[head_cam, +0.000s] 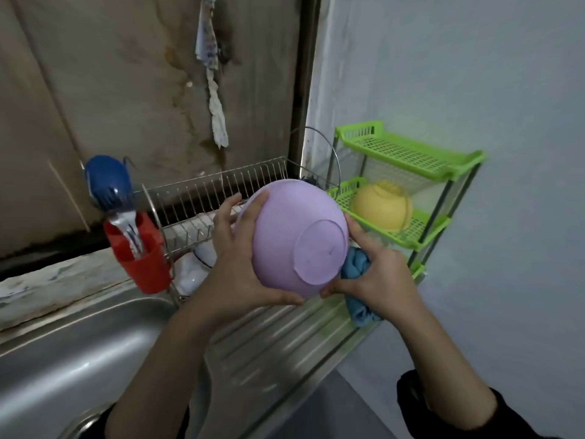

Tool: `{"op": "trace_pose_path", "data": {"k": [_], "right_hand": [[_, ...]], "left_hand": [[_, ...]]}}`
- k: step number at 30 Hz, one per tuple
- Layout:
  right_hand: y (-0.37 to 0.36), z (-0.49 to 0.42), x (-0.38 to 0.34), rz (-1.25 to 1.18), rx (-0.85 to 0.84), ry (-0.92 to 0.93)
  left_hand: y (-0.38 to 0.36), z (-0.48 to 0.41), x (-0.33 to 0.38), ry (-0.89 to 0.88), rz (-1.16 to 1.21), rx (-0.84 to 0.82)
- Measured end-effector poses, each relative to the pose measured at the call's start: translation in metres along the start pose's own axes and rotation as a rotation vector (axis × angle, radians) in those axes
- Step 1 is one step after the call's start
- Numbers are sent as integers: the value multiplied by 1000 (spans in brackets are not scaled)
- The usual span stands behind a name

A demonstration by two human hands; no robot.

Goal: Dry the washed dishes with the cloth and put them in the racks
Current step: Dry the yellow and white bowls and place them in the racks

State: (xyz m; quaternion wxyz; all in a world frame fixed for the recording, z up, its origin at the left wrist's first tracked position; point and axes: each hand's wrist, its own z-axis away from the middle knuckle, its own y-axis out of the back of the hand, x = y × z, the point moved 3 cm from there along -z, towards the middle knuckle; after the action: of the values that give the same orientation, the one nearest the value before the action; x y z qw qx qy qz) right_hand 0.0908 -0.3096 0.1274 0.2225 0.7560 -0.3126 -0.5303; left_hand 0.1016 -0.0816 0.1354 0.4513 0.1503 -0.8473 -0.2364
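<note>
Head view: your left hand (pixel 234 264) and right hand (pixel 380 280) both grip the purple bowl (pixel 285 232), blue cloth (pixel 357 264) tucked under the right; yellow bowl (pixel 383 207) sits in the green rack (pixel 408 153), purple one not yet racked

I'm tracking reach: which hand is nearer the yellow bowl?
Right. The right hand sits just left of and below the yellow bowl; the left hand is farther left, across the purple bowl.

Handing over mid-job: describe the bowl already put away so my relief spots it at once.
Find the green plastic rack against the pale wall on the right. On its middle shelf sits the yellow bowl, upside down. It is the only yellow dish; the purple bowl is held, not shelved.
</note>
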Motion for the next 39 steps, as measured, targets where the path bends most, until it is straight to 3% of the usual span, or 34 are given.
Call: {"op": "trace_pose_path", "data": {"k": [9,16,21,28,33,35,39], "right_hand": [[22,-56,48,54,123,-95],[40,-77,93,90,267,-232],[44,-80,126,70,325,-326],[38,-83,137,-99,541,-201],[28,-88,136,44,671,-106],[23,-91,137,103,656,-70],[7,-99,150,153,442,-144]], "left_hand": [[-44,-101,-16,-159,-249,-87],[-107,-158,-22,-252,-227,-116],[-142,-196,-23,-327,-226,-232],[-156,-236,-35,-309,-144,-390],[-163,-262,-40,-202,-150,-535],[-168,-270,-43,-134,-126,-572],[-187,-280,-45,-67,-101,-579]]}}
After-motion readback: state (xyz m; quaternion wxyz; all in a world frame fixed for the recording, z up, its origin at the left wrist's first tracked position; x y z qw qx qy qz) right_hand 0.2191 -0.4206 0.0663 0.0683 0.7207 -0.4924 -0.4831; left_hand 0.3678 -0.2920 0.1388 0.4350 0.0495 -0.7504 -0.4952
